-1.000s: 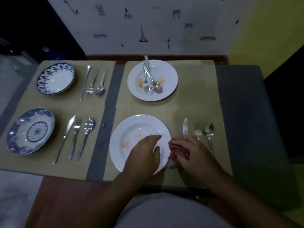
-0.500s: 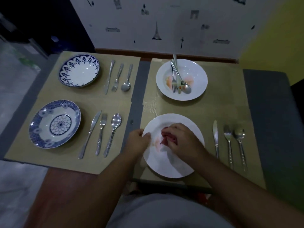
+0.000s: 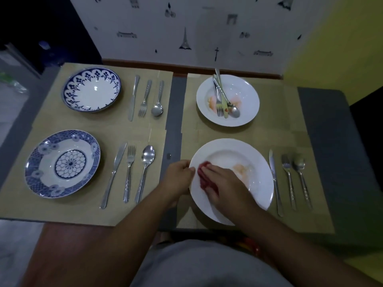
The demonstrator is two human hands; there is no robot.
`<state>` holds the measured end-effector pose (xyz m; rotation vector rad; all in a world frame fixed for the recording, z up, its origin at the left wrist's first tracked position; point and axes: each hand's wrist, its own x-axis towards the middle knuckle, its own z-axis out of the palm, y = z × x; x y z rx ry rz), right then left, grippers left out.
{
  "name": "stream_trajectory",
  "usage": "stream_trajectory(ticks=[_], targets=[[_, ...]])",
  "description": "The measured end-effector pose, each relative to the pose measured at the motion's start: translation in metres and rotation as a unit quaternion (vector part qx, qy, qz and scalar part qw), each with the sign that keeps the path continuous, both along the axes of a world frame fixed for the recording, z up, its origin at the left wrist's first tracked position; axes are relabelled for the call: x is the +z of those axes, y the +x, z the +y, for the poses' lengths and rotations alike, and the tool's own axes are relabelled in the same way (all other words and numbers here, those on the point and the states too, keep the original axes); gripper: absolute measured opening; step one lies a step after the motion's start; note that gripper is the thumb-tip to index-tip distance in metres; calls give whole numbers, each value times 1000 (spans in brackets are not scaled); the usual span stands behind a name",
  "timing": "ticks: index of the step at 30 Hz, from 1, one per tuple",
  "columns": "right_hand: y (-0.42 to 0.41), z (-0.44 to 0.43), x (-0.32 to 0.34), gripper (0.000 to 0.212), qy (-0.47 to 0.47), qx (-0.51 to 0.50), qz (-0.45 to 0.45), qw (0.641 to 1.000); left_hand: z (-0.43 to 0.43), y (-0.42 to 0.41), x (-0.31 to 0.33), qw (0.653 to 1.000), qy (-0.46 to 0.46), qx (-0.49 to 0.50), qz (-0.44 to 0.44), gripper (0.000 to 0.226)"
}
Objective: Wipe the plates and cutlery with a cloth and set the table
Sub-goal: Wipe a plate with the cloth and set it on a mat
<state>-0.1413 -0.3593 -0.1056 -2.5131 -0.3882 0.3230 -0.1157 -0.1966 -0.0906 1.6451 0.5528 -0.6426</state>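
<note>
A white plate (image 3: 257, 162) with an orange smear lies on the near right placemat. My left hand (image 3: 178, 179) grips its left rim. My right hand (image 3: 223, 183) presses a red cloth (image 3: 204, 169) onto the plate's left half, fingers laid over it. To the plate's right lie a knife (image 3: 274, 179), a fork (image 3: 288, 177) and a spoon (image 3: 301, 175). Behind it a second white plate (image 3: 244, 112) carries orange smears and a heap of dirty cutlery (image 3: 222, 100).
Two blue-patterned plates (image 3: 91, 90) (image 3: 62, 162) sit on the left placemats, each with a knife, fork and spoon to its right (image 3: 145, 98) (image 3: 129, 172). A wall runs along the table's far edge. A grey surface (image 3: 331, 152) lies right of the mats.
My right hand has carried the red cloth from beside the plate's right edge onto the plate and across to its left side. My left hand shifted from the plate's face to its left rim.
</note>
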Motion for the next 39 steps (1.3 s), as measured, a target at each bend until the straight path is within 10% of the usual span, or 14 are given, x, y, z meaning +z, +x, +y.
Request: stream_trajectory(ticks=[11, 17, 24, 31, 39], targets=[[40, -10, 26, 31, -6, 107, -167, 980, 11, 2, 28, 998, -36, 29, -38, 25], [55, -49, 46, 23, -79, -11, -143, 987, 12, 11, 40, 990, -21, 98, -98, 23], [22, -16, 41, 28, -5, 166, -122, 979, 5, 4, 47, 991, 2, 36, -131, 26], [58, -45, 54, 24, -93, 27, -159, 982, 18, 9, 54, 984, 23, 82, -158, 23], [17, -12, 38, 28, 6, 139, -116, 983, 2, -2, 44, 986, 44, 28, -156, 26]])
